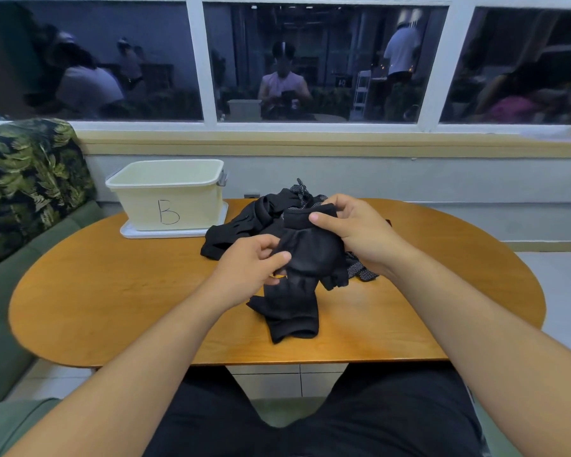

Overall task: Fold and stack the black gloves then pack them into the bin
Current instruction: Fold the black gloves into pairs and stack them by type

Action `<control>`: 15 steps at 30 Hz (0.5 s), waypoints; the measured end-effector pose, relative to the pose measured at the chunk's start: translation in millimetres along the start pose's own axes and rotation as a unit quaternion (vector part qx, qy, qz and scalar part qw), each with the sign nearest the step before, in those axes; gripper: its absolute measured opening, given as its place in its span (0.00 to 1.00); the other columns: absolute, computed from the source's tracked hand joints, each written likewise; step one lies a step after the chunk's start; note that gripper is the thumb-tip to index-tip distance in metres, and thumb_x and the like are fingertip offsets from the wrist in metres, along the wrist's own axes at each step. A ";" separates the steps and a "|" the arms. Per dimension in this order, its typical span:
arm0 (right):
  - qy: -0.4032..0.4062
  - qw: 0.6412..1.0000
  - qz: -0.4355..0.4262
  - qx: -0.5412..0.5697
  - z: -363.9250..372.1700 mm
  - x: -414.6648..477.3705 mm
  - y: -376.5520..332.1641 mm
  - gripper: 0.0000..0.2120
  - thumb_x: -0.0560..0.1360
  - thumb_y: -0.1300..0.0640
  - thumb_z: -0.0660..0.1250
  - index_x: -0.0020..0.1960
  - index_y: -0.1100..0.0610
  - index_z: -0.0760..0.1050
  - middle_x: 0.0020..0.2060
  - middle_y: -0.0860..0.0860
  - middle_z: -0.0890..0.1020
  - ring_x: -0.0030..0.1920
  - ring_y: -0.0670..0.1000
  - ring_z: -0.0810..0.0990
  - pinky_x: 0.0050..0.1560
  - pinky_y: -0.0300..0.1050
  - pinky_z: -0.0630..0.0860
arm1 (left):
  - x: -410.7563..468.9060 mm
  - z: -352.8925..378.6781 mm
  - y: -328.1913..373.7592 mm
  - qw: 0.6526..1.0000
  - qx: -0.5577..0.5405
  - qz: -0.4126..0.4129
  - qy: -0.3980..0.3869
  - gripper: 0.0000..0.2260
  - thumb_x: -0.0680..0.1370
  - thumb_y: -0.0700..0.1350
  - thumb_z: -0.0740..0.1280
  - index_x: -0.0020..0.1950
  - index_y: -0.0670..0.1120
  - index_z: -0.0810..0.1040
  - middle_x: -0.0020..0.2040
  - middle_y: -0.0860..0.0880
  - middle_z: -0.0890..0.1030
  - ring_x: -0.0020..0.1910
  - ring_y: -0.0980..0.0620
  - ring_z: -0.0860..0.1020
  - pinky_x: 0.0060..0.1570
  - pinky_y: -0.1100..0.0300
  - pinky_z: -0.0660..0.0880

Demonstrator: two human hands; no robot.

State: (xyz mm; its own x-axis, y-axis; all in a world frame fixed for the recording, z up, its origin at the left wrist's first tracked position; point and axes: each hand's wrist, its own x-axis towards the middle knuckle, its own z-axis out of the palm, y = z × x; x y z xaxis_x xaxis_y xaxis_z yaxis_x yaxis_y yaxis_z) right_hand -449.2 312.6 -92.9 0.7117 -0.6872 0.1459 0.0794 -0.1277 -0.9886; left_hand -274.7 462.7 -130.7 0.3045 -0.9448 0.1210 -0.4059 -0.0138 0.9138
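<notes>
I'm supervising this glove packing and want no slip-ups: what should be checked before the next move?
1. Grip: ok, left hand and right hand hold the black glove.
2. Glove flat: not ok, it hangs crumpled.
3. Folding space: ok, bare table in front.
4. Open bin: ok, no lid on top.
5. Room in bin: cannot tell, floor hidden.
6. Remaining pile: not ok, loose heap behind.

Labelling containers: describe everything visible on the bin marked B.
Cream rectangular plastic bin, open-topped, upright, with a black handwritten "B" on its near wall, a thick rim and a grey latch on its right end. It stands on a flat white tray at the far left of the wooden table. Its floor is hidden.
</notes>
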 end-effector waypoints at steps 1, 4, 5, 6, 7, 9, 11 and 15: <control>0.002 1.000 -0.007 0.000 -2.3 2.8 2.4 0.05 0.82 0.60 0.73 0.56 0.58 0.78 0.49 0.59 0.89 0.50 0.57 0.89 0.49 0.50 0.83 | 1.3 -4.7 -2.8 1.000 0.000 -0.007 0.002 0.06 0.86 0.46 0.68 0.60 0.49 0.84 0.51 0.49 0.88 0.52 0.50 0.87 0.56 0.46 0.85; -0.005 1.000 -0.007 -0.003 -6.5 10.0 11.6 0.05 0.82 0.62 0.72 0.56 0.58 0.77 0.50 0.59 0.89 0.50 0.56 0.88 0.53 0.52 0.82 | 2.3 -18.6 -15.9 0.999 -0.028 -0.026 -0.021 0.07 0.86 0.44 0.68 0.58 0.44 0.85 0.51 0.46 0.88 0.53 0.47 0.87 0.60 0.45 0.84; -0.009 1.000 -0.004 0.000 -6.3 11.7 15.2 0.06 0.82 0.62 0.72 0.57 0.59 0.77 0.51 0.59 0.89 0.51 0.56 0.88 0.55 0.53 0.82 | 0.3 -21.4 -20.9 0.999 -0.027 -0.023 -0.028 0.07 0.85 0.43 0.68 0.58 0.43 0.85 0.51 0.46 0.89 0.54 0.46 0.87 0.61 0.45 0.83; -0.014 1.000 -0.001 0.003 -5.7 13.4 18.5 0.07 0.82 0.62 0.72 0.59 0.59 0.77 0.52 0.60 0.89 0.52 0.57 0.88 0.57 0.55 0.82 | -1.6 -22.9 -26.7 0.999 -0.022 -0.020 -0.033 0.06 0.85 0.43 0.69 0.57 0.43 0.85 0.51 0.46 0.89 0.55 0.46 0.87 0.62 0.46 0.82; -0.020 1.000 0.002 0.003 -4.8 14.4 20.4 0.09 0.82 0.62 0.72 0.61 0.59 0.78 0.54 0.59 0.89 0.54 0.58 0.88 0.58 0.56 0.82 | -3.0 -23.6 -33.5 0.999 -0.016 -0.017 -0.030 0.06 0.85 0.42 0.69 0.57 0.43 0.85 0.52 0.47 0.89 0.55 0.46 0.87 0.62 0.46 0.82; -0.034 0.999 0.011 -0.011 -2.9 15.7 22.1 0.14 0.82 0.63 0.72 0.67 0.55 0.78 0.56 0.56 0.89 0.58 0.57 0.88 0.61 0.57 0.83 | -5.8 -23.2 -47.0 1.000 -0.012 -0.014 0.001 0.05 0.84 0.43 0.70 0.57 0.46 0.85 0.52 0.49 0.89 0.54 0.50 0.86 0.62 0.46 0.82; -0.042 0.998 0.010 -0.036 -0.9 17.0 21.0 0.17 0.82 0.64 0.72 0.69 0.52 0.79 0.58 0.54 0.88 0.59 0.56 0.87 0.63 0.58 0.83 | -8.9 -22.4 -60.3 0.998 0.006 -0.010 0.059 0.05 0.83 0.45 0.72 0.59 0.51 0.84 0.53 0.55 0.87 0.54 0.56 0.85 0.61 0.49 0.82; -0.011 0.997 -0.019 -0.068 7.0 20.0 16.4 0.15 0.81 0.65 0.73 0.65 0.52 0.84 0.56 0.50 0.89 0.57 0.52 0.88 0.62 0.55 0.84 | -24.1 -15.4 -82.9 0.987 0.127 0.034 0.096 0.06 0.82 0.52 0.72 0.58 0.59 0.80 0.56 0.64 0.81 0.59 0.66 0.78 0.59 0.61 0.75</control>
State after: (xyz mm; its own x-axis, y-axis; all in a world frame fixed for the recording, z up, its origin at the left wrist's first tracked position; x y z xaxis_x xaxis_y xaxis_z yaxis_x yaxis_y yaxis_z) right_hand -428.8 301.8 -106.5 0.7257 -0.6638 0.1808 0.0119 -0.2507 -0.9680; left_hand -235.2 491.7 -203.4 0.4173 -0.8669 0.2727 -0.6267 -0.0572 0.7771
